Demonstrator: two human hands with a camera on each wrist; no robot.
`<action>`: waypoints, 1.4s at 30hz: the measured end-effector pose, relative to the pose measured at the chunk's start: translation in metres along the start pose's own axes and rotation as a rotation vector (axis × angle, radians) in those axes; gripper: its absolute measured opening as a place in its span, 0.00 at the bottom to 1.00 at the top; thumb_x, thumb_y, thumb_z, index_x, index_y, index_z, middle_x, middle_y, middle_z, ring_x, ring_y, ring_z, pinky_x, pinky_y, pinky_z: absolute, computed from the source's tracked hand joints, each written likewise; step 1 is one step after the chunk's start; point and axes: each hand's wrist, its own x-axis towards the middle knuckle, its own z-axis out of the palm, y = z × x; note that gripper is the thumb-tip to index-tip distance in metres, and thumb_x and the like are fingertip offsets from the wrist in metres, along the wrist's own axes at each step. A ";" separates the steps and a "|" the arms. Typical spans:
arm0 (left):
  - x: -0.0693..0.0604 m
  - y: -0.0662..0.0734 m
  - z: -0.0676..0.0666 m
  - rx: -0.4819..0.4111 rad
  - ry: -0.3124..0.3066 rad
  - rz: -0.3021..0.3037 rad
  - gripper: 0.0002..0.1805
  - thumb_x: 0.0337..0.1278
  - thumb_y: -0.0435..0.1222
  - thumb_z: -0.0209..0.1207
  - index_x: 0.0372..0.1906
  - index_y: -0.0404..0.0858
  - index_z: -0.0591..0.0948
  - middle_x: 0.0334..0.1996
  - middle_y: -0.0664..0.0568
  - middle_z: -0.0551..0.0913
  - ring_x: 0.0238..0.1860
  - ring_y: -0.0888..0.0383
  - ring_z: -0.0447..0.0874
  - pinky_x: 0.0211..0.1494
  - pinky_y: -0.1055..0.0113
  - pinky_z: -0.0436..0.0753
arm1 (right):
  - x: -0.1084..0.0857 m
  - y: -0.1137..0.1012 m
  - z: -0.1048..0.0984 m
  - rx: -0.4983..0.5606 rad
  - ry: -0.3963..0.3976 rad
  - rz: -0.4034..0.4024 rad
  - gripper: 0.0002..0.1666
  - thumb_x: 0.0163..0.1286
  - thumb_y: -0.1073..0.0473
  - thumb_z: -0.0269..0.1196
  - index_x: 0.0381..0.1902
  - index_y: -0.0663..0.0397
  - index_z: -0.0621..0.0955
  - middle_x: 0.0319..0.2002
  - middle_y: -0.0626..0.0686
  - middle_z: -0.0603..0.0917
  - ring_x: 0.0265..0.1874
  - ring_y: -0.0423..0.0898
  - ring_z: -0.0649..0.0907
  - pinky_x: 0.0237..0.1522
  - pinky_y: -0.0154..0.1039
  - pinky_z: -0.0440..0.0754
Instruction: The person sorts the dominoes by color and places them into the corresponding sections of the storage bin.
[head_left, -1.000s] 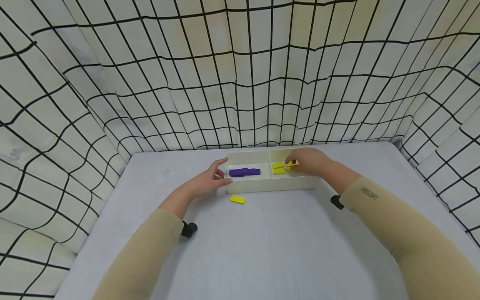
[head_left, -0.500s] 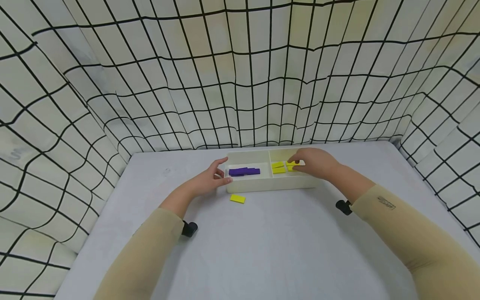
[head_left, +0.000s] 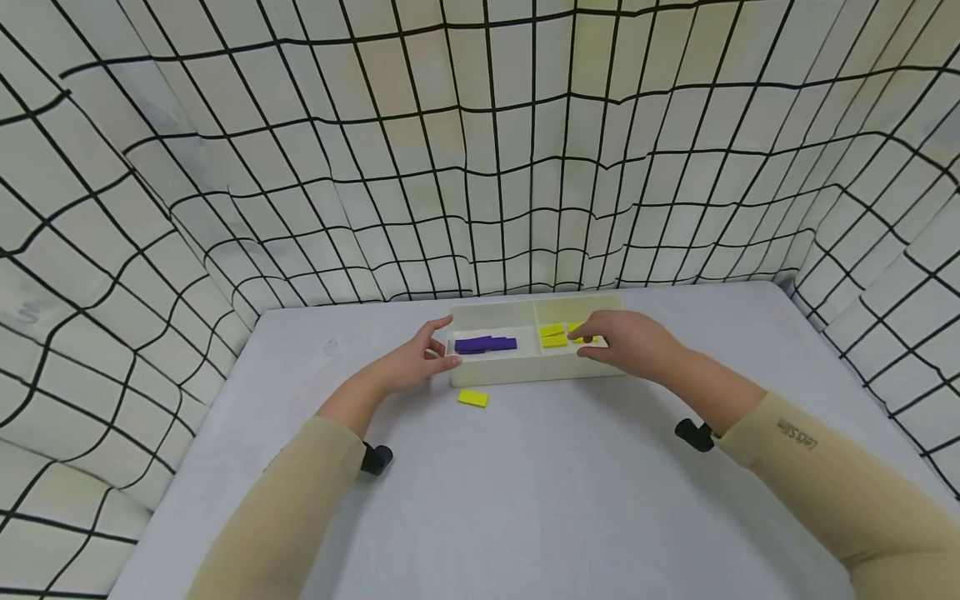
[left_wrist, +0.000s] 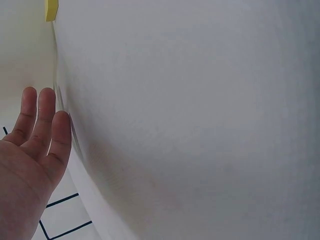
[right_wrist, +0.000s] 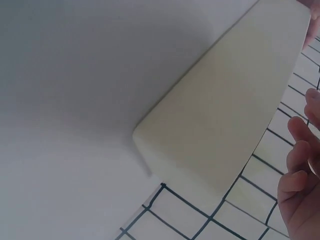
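A white two-compartment tray (head_left: 537, 370) lies near the table's back edge. My left hand (head_left: 408, 364) rests against its left end, thumb at the front corner and index finger at the back, fingers fairly straight in the left wrist view. Purple strips (head_left: 486, 344) lie piled in the left compartment. Several yellow pieces (head_left: 553, 341) lie in the right one. Just over them hovers my right hand (head_left: 633, 343), thumb and index finger apart with nothing visible between them; it partly hides the yellow pieces. One yellow block (head_left: 472, 398) lies on the table before the tray.
The white tabletop (head_left: 525, 500) extends in front of the tray. Walls with a black grid (head_left: 480, 175) enclose the back and both sides. A black wrist device (head_left: 694, 435) sticks out below the right sleeve, another (head_left: 377, 459) beside the left.
My right hand has drawn back slightly right and toward the front, its thumb and index finger parting and uncovering more yellow pieces. The left hand keeps its place at the tray's end.
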 end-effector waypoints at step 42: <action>0.003 -0.005 -0.001 -0.002 0.007 -0.002 0.48 0.64 0.56 0.60 0.79 0.63 0.42 0.65 0.44 0.67 0.67 0.44 0.69 0.67 0.43 0.67 | 0.039 -0.091 0.068 -0.137 -0.176 -0.196 0.19 0.67 0.48 0.68 0.56 0.37 0.85 0.41 0.41 0.84 0.40 0.38 0.81 0.42 0.33 0.79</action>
